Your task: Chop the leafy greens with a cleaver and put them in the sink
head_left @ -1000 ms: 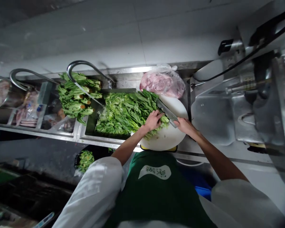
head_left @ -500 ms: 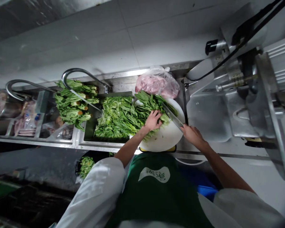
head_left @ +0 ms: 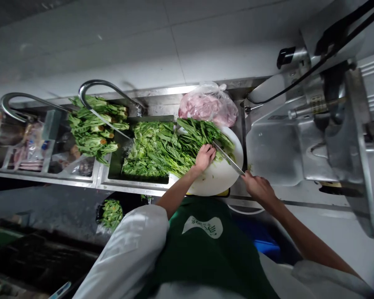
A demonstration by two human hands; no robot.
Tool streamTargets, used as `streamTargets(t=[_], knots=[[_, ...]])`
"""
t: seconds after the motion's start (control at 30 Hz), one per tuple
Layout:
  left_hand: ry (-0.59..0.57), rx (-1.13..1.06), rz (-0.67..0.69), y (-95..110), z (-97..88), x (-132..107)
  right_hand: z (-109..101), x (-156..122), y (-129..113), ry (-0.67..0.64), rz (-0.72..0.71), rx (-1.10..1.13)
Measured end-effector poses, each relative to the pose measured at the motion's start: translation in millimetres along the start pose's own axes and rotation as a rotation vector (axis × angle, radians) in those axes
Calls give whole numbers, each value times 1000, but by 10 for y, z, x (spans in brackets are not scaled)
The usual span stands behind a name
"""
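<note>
My right hand (head_left: 258,187) is closed round the handle of a kitchen knife (head_left: 228,158), whose blade slants up and left into the leafy greens (head_left: 202,132). These greens lie across a round white cutting board (head_left: 227,178). Just left of the blade, my left hand (head_left: 205,156) presses on the greens with its fingers curled and close together. More cut greens (head_left: 152,145) fill the sink to the left and meet the pile on the board. The tip of the blade is partly hidden among the leaves.
Behind the board sits a plastic bag of raw meat (head_left: 208,106). A metal slicing machine (head_left: 327,137) stands at the right. Water runs from a curved tap (head_left: 102,83) into the sink. Whole heads of greens (head_left: 95,128) are piled left of it. A bin (head_left: 111,214) with leaf scraps stands below.
My right hand and the knife have shifted slightly right and down. The fingers of my left hand have drawn in closer together, a little to the right. The whole view has shifted slightly.
</note>
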State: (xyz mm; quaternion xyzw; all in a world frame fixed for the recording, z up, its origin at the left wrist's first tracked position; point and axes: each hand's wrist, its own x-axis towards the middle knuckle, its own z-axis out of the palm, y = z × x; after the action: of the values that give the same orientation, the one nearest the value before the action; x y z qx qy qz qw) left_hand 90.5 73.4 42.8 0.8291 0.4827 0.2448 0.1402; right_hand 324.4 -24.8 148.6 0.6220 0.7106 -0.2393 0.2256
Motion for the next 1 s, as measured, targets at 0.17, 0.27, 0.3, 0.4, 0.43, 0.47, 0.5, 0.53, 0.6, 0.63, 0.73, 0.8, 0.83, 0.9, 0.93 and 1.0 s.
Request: streamTargets(t=[0.17,0.27,0.3,0.4,0.43,0.47,0.5,0.53,0.6,0.63,0.73,0.8,0.83,0.9,0.93,1.0], knots=[[7,-63,-6,-16,12,-5,-116,228,-78,3,-22,40],[-13,-30,-21,-13,21,-16,-190,143,-29,3,-23,38],[-26,-17,-23,-14,23,-24,-204,110,-16,-9,-20,45],[-59,2,-19,-26,19,-61,-207,103,-39,-35,-11,71],[-65,0,-16,-33,15,-77,-201,132,-63,-34,-13,74],[-68,-4,-14,-39,9,-93,-195,165,-85,-29,-19,75],[-72,-8,-15,-44,3,-107,-192,195,-99,-23,-29,74],[-78,-8,-18,-48,-3,-120,-192,213,-102,-20,-39,70],[-99,3,-38,-49,-12,-139,-196,204,-76,-17,-53,59],[-115,13,-48,-47,-14,-145,-196,182,-58,-20,-56,58],[-155,40,-69,-45,-10,-156,-172,130,-55,-23,-50,82],[-155,33,-64,-55,0,-168,-145,146,-116,-27,-47,111],[-150,24,-59,-64,7,-176,-135,163,-153,-24,-48,122],[-142,10,-47,-85,24,-194,-129,181,-203,-13,-55,134],[-141,10,-47,-95,33,-204,-133,173,-209,0,-59,134],[-149,19,-55,-113,53,-220,-144,128,-190,10,-60,135]])
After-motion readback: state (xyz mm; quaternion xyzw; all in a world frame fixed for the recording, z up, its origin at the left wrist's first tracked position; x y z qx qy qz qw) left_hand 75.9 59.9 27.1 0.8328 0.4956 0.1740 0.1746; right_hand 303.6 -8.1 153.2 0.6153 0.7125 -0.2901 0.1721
